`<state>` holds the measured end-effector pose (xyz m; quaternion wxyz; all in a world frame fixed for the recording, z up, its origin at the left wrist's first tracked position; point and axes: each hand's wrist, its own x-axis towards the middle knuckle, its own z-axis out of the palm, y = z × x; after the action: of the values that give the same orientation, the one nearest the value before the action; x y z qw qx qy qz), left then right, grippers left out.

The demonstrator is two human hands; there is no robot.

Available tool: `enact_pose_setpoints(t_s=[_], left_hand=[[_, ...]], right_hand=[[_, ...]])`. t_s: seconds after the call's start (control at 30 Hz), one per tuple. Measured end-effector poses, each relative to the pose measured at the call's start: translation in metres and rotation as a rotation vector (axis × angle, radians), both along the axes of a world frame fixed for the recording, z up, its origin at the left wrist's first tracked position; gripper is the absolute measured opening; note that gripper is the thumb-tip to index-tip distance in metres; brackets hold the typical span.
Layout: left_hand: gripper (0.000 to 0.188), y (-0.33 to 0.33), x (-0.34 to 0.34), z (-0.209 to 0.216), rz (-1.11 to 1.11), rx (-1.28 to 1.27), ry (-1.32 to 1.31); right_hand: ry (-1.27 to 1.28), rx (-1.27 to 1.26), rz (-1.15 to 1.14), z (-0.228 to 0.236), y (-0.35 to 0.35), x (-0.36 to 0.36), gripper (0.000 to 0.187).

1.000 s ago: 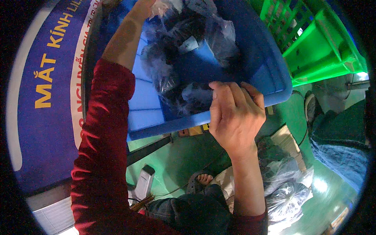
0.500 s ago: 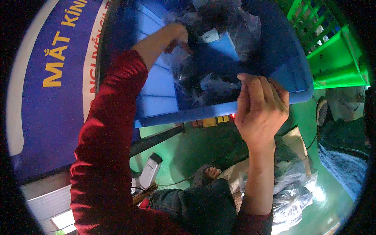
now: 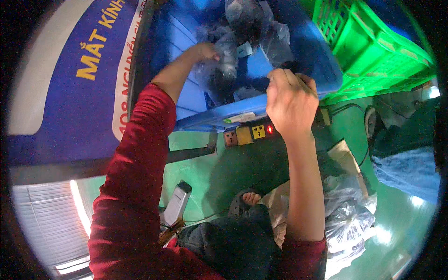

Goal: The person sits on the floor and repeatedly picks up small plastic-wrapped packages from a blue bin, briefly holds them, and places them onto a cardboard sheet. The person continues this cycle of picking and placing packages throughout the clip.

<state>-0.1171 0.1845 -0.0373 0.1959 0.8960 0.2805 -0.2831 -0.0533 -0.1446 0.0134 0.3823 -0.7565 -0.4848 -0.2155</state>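
Both hands are at the blue bin [image 3: 205, 116]: the right hand [image 3: 293, 100] has its fingers curled over the near rim, while the left hand [image 3: 203, 52] is inside, up against a clear bag [image 3: 227, 55] near other bags [image 3: 245, 18] (fingertips hidden, can't tell if it's pinching). I'd brace the rim firmly and gather a thick fold, since thin film probably slips or tears.

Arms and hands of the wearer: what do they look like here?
Red sleeves, wrinkled: the left sleeve ends partway down the forearm, the right sleeve much farther from the hand. The left hand and right hand are ungloved; no watch shows on the right wrist.
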Motion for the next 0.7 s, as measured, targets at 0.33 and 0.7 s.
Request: enact_pose_setpoints(t_s=[0.33,0.7], left_hand=[[0.031,-0.104,0.017,0.199,0.116,-0.551,-0.725],[0.065,-0.211,0.016,0.230,-0.045,-0.167,-1.001]], right_hand=[[0.759,0.192,0.276,0.024,-0.013,0.000,0.069],[1.819,0.932,0.861,0.060,-0.039,0.000,0.041]])
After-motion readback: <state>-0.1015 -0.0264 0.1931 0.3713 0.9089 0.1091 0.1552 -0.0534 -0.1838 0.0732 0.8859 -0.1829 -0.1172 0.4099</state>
